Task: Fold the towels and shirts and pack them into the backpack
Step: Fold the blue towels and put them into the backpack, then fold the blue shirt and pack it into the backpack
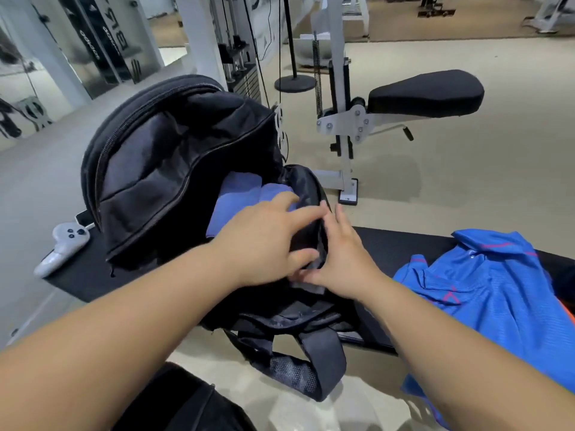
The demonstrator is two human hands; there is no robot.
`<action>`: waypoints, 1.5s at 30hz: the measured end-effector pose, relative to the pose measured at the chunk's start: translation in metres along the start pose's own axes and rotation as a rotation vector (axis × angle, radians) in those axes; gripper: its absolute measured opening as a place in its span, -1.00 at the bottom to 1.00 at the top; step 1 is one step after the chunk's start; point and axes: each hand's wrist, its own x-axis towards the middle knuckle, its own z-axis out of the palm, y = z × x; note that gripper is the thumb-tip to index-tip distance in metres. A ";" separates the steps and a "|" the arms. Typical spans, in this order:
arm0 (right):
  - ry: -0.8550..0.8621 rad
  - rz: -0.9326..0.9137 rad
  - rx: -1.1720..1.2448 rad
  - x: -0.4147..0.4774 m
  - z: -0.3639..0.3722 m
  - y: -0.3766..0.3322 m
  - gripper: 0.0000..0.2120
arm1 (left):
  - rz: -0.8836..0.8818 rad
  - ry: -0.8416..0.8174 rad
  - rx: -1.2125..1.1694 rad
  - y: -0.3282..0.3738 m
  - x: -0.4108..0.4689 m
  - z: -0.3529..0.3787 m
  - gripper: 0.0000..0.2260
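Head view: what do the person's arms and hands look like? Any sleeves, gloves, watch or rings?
Both arms are bare up to the frame edge, with no sleeve in sight. The left hand and the right hand are ungloved. No watch, wristband or ring shows on either wrist or on the visible fingers. No markings are visible.

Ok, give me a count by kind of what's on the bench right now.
Black backpack: 1
Purple folded cloth, inside the backpack: 1 that I can tell apart
Blue shirt: 1
White controller: 1
Total: 4
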 end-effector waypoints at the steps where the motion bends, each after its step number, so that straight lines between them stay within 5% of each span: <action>1: -0.046 0.025 0.025 0.003 0.003 0.001 0.42 | -0.011 -0.039 0.085 0.005 -0.002 0.003 -0.41; 11: -0.115 0.041 0.102 0.052 0.046 -0.044 0.52 | -0.208 -0.049 0.449 -0.041 -0.016 0.014 -0.07; 17: -0.085 0.021 -0.193 0.084 0.083 -0.091 0.31 | -0.316 -0.048 0.481 -0.090 -0.031 0.012 -0.22; 24: -0.144 -0.146 -0.245 0.090 0.089 -0.091 0.12 | -0.410 -0.060 0.519 -0.122 -0.032 0.004 -0.35; 32: -0.006 -0.060 -0.238 0.034 0.029 0.016 -0.17 | -0.198 0.075 0.516 -0.018 0.024 0.030 -0.38; 45: 0.293 0.473 -0.549 -0.128 -0.074 0.203 -0.33 | 0.105 -0.150 0.020 0.190 0.094 0.148 -0.42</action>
